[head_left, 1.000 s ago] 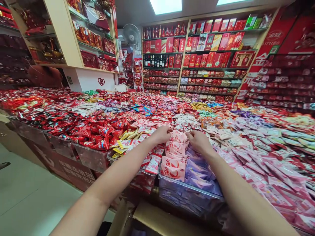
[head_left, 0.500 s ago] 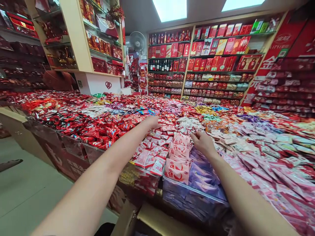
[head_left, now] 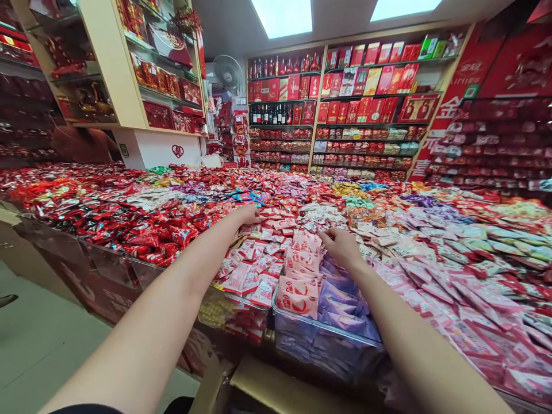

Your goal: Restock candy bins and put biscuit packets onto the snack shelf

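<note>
My left hand (head_left: 248,215) reaches over small pink-and-white packets (head_left: 259,256), its fingers curled down and mostly hidden behind the back of the hand. Closed in a pinch, my right hand (head_left: 341,245) is at the back of a clear plastic bin (head_left: 328,329); whatever its fingertips hold is too small to make out. Pink packets with red print (head_left: 298,294) stand in a row along the left of that bin. Purple packets (head_left: 342,302) fill its right side, just below my right wrist. White packets (head_left: 322,215) lie beyond the fingertips.
Red-wrapped sweets (head_left: 146,230) are heaped to the left, and larger pink packets (head_left: 457,313) to the right. An opened cardboard box (head_left: 276,379) sits below the counter's front edge. Shelves of bottles and red boxes (head_left: 366,109) line the back wall. Someone's shoe (head_left: 7,300) shows far left.
The whole scene has shifted left in the picture as my head turned slightly right. Both hands keep nearly the same places over the packets, with fingers still curled.
</note>
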Action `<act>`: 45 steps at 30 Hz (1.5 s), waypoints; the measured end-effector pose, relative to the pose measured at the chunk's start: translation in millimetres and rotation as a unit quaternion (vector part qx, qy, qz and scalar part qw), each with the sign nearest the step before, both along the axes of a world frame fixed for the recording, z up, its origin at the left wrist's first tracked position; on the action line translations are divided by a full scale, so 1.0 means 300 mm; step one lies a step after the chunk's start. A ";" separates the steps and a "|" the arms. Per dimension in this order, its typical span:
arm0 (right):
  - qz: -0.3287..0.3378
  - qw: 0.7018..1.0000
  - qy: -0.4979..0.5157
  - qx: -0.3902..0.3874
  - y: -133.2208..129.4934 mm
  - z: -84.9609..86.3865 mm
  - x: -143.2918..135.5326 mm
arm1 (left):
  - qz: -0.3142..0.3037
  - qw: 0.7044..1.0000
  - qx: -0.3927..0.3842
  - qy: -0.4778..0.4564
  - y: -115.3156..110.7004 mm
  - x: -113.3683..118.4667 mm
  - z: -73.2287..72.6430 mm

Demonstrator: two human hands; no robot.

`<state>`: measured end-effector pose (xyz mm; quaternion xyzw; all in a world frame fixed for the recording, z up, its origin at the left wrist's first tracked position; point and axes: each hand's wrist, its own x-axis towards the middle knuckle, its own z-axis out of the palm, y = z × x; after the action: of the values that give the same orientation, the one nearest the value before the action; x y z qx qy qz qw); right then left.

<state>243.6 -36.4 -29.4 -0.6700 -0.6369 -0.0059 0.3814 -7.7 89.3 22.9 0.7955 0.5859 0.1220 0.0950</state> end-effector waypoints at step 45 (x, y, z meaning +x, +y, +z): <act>0.241 0.894 0.347 0.150 -0.028 0.044 -0.049 | -0.302 0.813 0.009 -0.497 -0.308 0.342 -0.090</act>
<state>228.8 -44.8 -16.1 -0.3900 -0.5974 0.2238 0.6640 94.9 -3.1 -4.2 0.7640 0.1881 0.4716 0.3981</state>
